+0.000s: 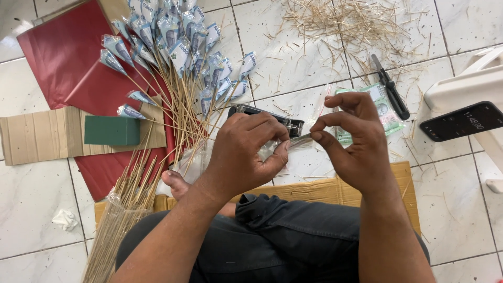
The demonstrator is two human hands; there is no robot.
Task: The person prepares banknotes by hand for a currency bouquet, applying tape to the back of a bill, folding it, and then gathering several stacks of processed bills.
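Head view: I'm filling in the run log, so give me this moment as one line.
left hand: holds clear wrap | right hand: pinches its end | stapler: on floor behind | skewered notes: piled left

Both forearms reach forward from the lap, bare. Left hand (pixel 243 152): back toward camera, fingers curled inward, thumb pressed to fingertips. Right hand (pixel 353 139): thumb and forefinger pinched together, remaining fingers arched above. Hands nearly touching at the fingertips.

I count one green foam block (pixel 111 130), one black stapler (pixel 268 118), one phone (pixel 463 121), one scissors (pixel 390 87), two hands.
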